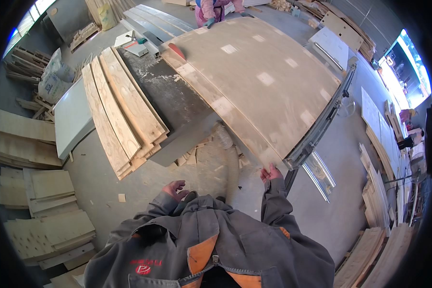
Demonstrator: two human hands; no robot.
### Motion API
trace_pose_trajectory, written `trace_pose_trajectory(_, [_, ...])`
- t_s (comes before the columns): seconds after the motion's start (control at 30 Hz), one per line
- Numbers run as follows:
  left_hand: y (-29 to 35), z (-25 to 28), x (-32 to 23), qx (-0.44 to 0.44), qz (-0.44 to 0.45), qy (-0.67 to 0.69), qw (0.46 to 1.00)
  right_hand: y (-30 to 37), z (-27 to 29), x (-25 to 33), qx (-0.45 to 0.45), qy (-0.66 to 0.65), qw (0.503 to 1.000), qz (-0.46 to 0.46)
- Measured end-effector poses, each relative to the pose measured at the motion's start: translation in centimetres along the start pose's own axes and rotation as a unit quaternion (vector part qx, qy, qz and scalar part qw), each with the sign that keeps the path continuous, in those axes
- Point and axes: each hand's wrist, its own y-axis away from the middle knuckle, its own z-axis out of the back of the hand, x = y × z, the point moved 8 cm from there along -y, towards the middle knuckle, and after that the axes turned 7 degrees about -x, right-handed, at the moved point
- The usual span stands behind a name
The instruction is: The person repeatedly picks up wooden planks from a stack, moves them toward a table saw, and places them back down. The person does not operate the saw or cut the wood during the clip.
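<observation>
A large plywood sheet (pixel 269 79) with several pale rectangular patches lies across a saw table (pixel 170 91). Along its left side runs a narrow plywood strip (pixel 216 101), divided from the rest by a straight line. At the sheet's near corner, my right hand (pixel 272 173) has its fingers on the edge, seemingly gripping it; the fingertips are partly hidden. My left hand (pixel 176 190) hangs before my body, fingers loosely bent and apart, holding nothing. Near the strip's far end stands a red curved piece (pixel 176 51). A gloved co-worker's hand (pixel 209 22) rests by the sheet's far edge.
Long cut boards (pixel 125 101) are stacked on the table's left. A metal sliding rail (pixel 321 115) borders the sheet's right side. Beneath the table, a ribbed hose (pixel 232 163) reaches the floor among wood scraps. Panel stacks (pixel 48 192) stand left; more boards (pixel 374 192) stand right.
</observation>
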Motion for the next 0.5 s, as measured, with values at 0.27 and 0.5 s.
trace_pose_trajectory(0.27, [-1.1, -2.9, -0.5, 0.058, -0.02, -0.001, 0.998, 2.5, 5.9, 2.2, -0.083, 0.003, 0.996, 0.043])
trace_pose_trajectory(0.5, [-1.4, -4.2, 0.1, 0.087, -0.012, 0.014, 0.996, 6.7, 14.0, 4.2, -0.111, 0.015, 0.991, 0.078])
